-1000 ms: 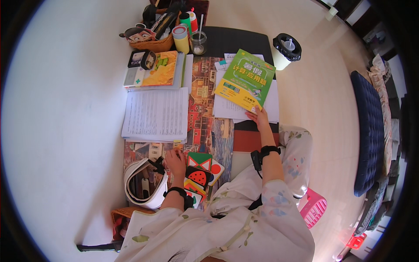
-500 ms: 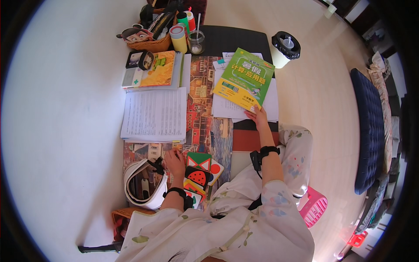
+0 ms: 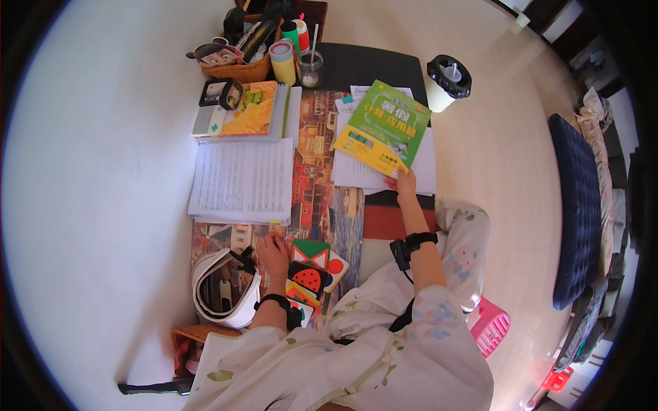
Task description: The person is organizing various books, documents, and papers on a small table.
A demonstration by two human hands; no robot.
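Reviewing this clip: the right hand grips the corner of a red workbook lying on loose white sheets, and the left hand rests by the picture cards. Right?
Not quite: in the head view the workbook is green, not red. The right hand does grip its corner over the white sheets, and the left hand rests by the picture cards.

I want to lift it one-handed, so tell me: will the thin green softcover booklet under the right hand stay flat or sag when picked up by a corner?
The thin green softcover booklet looks slim, so it would probably bend and weigh little. The right hand touches only its near corner, so its far end likely droops. It lies on loose white sheets and may slide.
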